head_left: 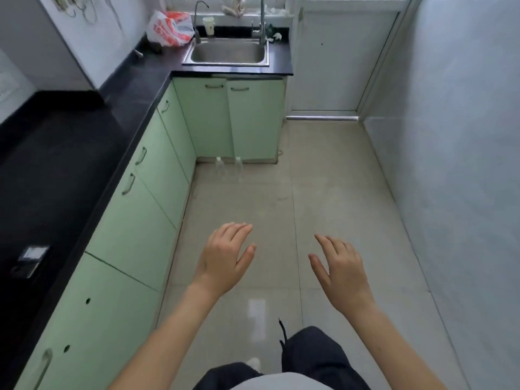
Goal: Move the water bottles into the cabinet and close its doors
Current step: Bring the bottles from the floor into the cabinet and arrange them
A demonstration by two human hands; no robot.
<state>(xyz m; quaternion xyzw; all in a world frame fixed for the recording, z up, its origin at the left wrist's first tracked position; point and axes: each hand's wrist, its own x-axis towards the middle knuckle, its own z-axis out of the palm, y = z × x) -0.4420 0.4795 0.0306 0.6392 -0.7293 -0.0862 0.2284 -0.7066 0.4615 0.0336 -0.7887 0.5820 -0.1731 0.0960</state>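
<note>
Two clear water bottles stand upright on the floor in front of the green cabinet under the sink: one on the left (219, 166) and one on the right (238, 166). Both doors of that cabinet (230, 119) look shut. My left hand (225, 257) and my right hand (342, 268) hover palm-down over the floor, well short of the bottles. Their fingers are relaxed and hold nothing.
A black countertop (70, 153) runs along the left over more green cabinets (135, 220). A steel sink (226, 53) sits at the far end, with a plastic bag (170, 28) beside it. A white door (337, 60) and a white wall (455, 164) bound the right side of the tiled floor.
</note>
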